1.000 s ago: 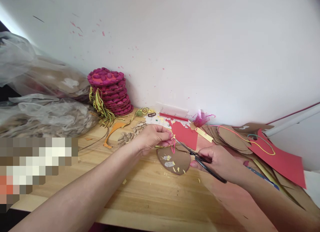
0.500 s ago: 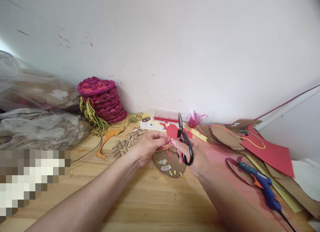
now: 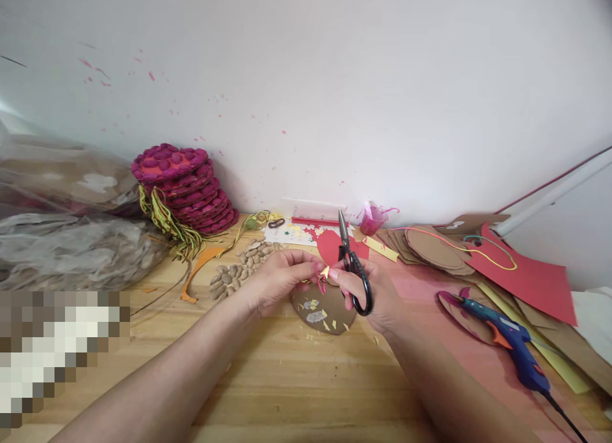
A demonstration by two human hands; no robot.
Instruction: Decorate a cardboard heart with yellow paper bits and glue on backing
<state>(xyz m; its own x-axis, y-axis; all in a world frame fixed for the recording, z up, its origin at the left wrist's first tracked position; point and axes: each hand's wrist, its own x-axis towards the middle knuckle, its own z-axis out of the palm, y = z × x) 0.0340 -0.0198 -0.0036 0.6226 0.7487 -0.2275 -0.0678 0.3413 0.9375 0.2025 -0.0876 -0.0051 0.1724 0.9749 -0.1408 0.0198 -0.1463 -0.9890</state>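
Note:
Both hands meet above a brown cardboard disc (image 3: 337, 301). Between their fingertips is a small, pointed yellow paper piece (image 3: 326, 273). My left hand (image 3: 275, 278) pinches it from the left with thumb and fingers. My right hand (image 3: 380, 299) has its thumb and finger at the piece's other side, while its palm and fingers hold black-handled scissors (image 3: 367, 290), blades pointing up. A pink strand (image 3: 322, 285) hangs just below the left fingertips; what holds it is hidden. Yellow paper scraps (image 3: 323, 314) and greyish patches lie on the disc.
Peanuts in shells (image 3: 234, 276) lie left, before a stack of magenta peanut-covered discs (image 3: 169, 162) and plastic bags (image 3: 71, 245). Paper stars (image 3: 310, 231) and red paper (image 3: 329, 245) sit behind. At right are cardboard discs (image 3: 433, 246), red sheet (image 3: 540, 280) and a corded glue gun (image 3: 514, 341).
The yellow piece shows more clearly between the fingertips, which have parted slightly. My right hand still holds the scissors upright. The whole view has shifted a little.

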